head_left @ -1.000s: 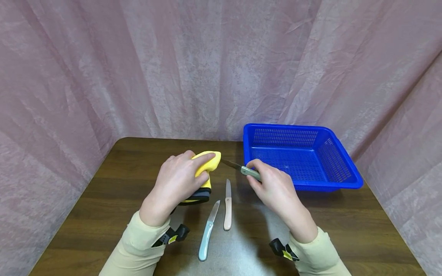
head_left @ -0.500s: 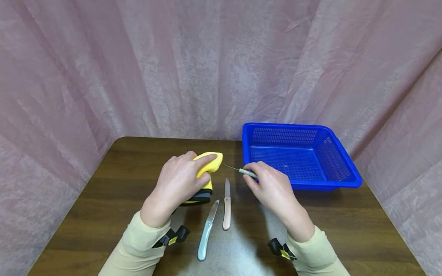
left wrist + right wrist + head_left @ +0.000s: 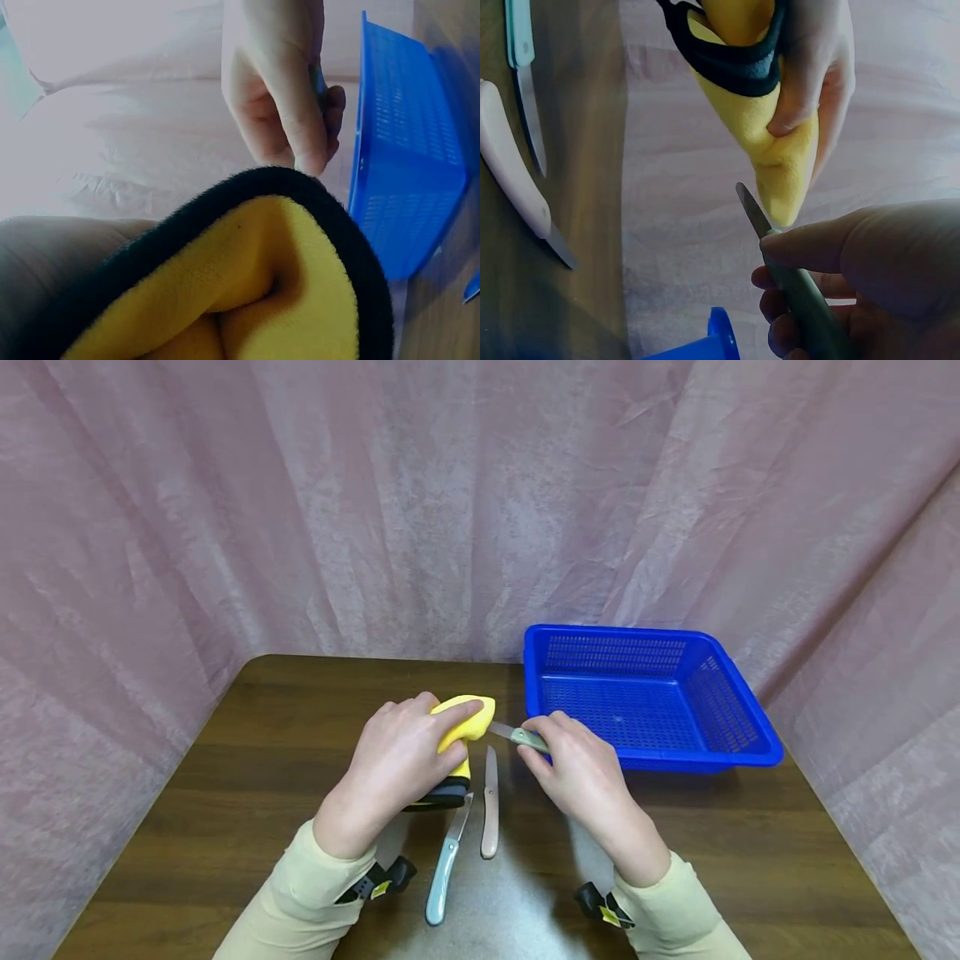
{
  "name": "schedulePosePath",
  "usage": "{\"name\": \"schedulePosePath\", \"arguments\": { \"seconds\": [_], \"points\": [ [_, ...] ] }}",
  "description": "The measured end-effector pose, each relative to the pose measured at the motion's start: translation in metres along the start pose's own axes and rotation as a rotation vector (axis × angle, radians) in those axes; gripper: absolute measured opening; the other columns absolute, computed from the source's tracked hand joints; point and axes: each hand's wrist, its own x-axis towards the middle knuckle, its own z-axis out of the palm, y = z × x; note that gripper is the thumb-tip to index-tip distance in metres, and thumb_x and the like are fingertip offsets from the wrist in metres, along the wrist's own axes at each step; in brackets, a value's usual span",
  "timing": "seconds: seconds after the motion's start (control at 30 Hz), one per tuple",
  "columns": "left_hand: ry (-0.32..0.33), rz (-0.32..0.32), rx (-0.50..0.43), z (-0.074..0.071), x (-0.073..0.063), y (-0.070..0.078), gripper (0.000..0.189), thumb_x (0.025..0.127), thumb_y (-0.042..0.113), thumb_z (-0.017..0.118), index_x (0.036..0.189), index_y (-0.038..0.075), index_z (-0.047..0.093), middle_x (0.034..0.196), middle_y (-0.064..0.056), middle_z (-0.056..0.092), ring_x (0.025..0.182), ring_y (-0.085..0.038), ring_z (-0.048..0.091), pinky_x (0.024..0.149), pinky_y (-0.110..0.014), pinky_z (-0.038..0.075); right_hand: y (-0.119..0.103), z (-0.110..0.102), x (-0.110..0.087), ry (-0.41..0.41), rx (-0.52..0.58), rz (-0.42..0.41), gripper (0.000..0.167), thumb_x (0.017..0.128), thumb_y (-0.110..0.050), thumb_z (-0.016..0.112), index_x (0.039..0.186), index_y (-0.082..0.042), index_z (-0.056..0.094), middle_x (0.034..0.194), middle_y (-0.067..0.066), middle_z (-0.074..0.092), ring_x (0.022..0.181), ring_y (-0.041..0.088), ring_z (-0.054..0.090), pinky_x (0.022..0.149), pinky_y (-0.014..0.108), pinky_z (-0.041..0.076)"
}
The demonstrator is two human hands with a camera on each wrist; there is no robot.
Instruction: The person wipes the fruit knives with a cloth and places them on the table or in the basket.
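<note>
The left hand (image 3: 405,753), gripping the yellow cloth (image 3: 468,720), should probably keep thick folds between its fingers and the green knife (image 3: 528,740). The right hand (image 3: 579,770) grasps that by its handle, just below and right of the head view's centre; its long axis slants gently, blade pointing leftward and slightly up the frame.

My counter (image 3: 247,752) is brown wood, its grain running crosswise in front of me, its far left corner rounded, and a pale glare shining on the side near me. Two knives lie flat on it, blades away from me, handles my way: a teal knife (image 3: 441,883), slanting to the right toward its tip, and just right of it, slightly farther off, a pink knife (image 3: 490,827). A blue basket (image 3: 630,703) stands upright at the far right.
</note>
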Motion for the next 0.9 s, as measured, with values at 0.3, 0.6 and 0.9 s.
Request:
{"name": "schedulePosePath", "arguments": {
  "seconds": [0.3, 0.6, 0.9],
  "points": [
    [0.038, 0.078, 0.013, 0.007, -0.002, 0.012, 0.050, 0.085, 0.021, 0.085, 0.134, 0.028, 0.081, 0.085, -0.008, 0.065, 0.065, -0.024, 0.060, 0.064, -0.041, 0.048, -0.001, 0.005, -0.001, -0.001, 0.010, 0.013, 0.019, 0.096, -0.019, 0.087, 0.112, -0.014, 0.079, 0.090, -0.001, 0.063, 0.070, 0.017, 0.057, 0.059, 0.040, 0.049],
    [0.041, 0.119, 0.007, 0.011, -0.002, 0.021, 0.055, 0.086, 0.019, 0.085, 0.139, 0.032, 0.078, 0.091, -0.009, 0.069, 0.070, -0.023, 0.064, 0.063, -0.039, 0.049, -0.001, 0.003, -0.002, -0.011, 0.018, 0.041, 0.019, 0.093, -0.019, 0.090, 0.108, -0.011, 0.080, 0.092, -0.001, 0.064, 0.072, 0.017, 0.057, 0.062, 0.039, 0.049],
    [0.019, 0.150, 0.012, 0.013, -0.005, 0.023, 0.053, 0.087, 0.020, 0.086, 0.137, 0.035, 0.079, 0.086, -0.007, 0.065, 0.064, -0.021, 0.059, 0.059, -0.035, 0.044, -0.005, 0.003, -0.003, -0.030, 0.012, 0.051, 0.021, 0.091, -0.019, 0.092, 0.108, -0.011, 0.081, 0.090, -0.001, 0.063, 0.069, 0.016, 0.055, 0.059, 0.037, 0.047]
  ]
}}
